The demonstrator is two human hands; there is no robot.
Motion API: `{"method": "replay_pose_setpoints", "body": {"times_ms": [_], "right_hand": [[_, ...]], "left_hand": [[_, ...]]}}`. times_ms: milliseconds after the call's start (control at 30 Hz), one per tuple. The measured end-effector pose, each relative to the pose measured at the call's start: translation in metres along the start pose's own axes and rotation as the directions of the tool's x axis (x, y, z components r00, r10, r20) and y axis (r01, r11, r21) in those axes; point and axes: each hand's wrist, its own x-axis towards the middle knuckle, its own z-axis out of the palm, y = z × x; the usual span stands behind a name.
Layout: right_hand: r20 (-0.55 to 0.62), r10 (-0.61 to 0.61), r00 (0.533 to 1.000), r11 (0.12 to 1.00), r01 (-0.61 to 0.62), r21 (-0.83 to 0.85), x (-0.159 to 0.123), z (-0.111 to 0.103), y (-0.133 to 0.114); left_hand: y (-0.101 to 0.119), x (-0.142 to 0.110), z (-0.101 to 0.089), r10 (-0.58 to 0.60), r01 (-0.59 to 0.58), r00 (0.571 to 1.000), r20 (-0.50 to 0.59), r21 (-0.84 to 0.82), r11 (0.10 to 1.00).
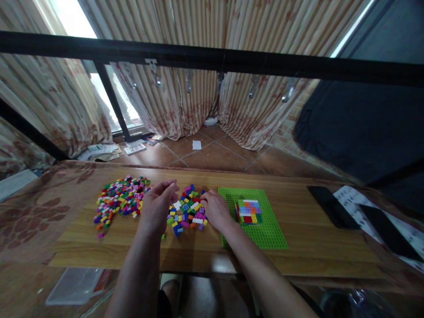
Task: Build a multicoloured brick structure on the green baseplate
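Desk (304,238), pale brown with wood grain, stretches across the lower half of the frame. On it, left of centre, lies a large heap of bricks (122,196) in many colours; a smaller heap of bricks (192,210) sits at centre. The green baseplate (273,232), right of centre, carries a multicoloured brick block (251,212). The left hand (170,187) is between the heaps, its fingers curved; the right hand (204,198) reaches the smaller heap's right edge, fingers bent down (whether either hand grips a brick, I cannot tell). At right lie a black slab (331,207) and printed paper (347,196). Patterned curtains (185,104) fill the top behind a dark rail (198,57), above a brown tiled floor (225,152). A clear plastic tray (74,286) sits lower left.
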Motion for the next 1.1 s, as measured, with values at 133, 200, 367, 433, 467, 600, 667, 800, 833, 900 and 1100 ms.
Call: {"method": "replay_pose_setpoints", "body": {"times_ms": [133, 200, 367, 433, 467, 600, 667, 800, 833, 900, 1100], "right_hand": [[-0.017, 0.009, 1.0, 1.0, -0.008, 0.005, -0.002, -0.001, -0.004], [-0.051, 0.005, 0.999, 1.0, -0.004, 0.018, -0.005, -0.006, -0.008], [-0.163, -0.025, 0.986, 0.993, 0.044, 0.114, -0.021, -0.029, -0.011], [-0.182, -0.039, 0.982, 0.985, 0.069, 0.16, -0.029, -0.044, -0.007], [-0.193, -0.05, 0.98, 0.98, 0.085, 0.178, -0.034, -0.052, -0.004], [-0.234, -0.07, 0.97, 0.972, 0.119, 0.201, -0.054, -0.085, 0.019], [-0.213, -0.058, 0.975, 0.972, 0.104, 0.211, -0.065, -0.101, 0.036], [-0.169, -0.042, 0.985, 0.963, 0.084, 0.255, -0.086, -0.122, 0.073], [-0.154, -0.043, 0.987, 0.96, 0.084, 0.268, -0.09, -0.124, 0.081], [-0.135, -0.045, 0.99, 0.954, 0.082, 0.289, -0.097, -0.125, 0.093], [-0.13, -0.068, 0.989, 0.941, 0.107, 0.321, -0.1, -0.115, 0.092]], "left_hand": [[0.0, -0.001, 0.002, 0.004, -0.004, 1.0, 0.007, 0.0, 1.0], [0.0, -0.002, 0.003, 0.001, -0.001, 1.0, 0.007, 0.004, 1.0], [0.0, -0.007, 0.011, 0.002, -0.004, 1.0, 0.024, 0.062, 0.998], [-0.005, -0.01, 0.016, 0.015, -0.021, 0.998, 0.061, 0.103, 0.994], [-0.008, -0.011, 0.019, 0.018, -0.029, 0.996, 0.089, 0.124, 0.992], [-0.029, -0.019, 0.036, -0.019, -0.028, 0.967, 0.252, 0.181, 0.983], [-0.04, -0.025, 0.048, -0.014, -0.054, 0.943, 0.332, 0.194, 0.98], [-0.056, -0.039, 0.073, 0.011, -0.141, 0.887, 0.462, 0.248, 0.958], [-0.059, -0.042, 0.078, 0.01, -0.155, 0.88, 0.475, 0.267, 0.951], [-0.064, -0.046, 0.087, 0.007, -0.172, 0.877, 0.481, 0.301, 0.938], [-0.077, -0.052, 0.101, -0.027, -0.16, 0.87, 0.493, 0.333, 0.929]]}}
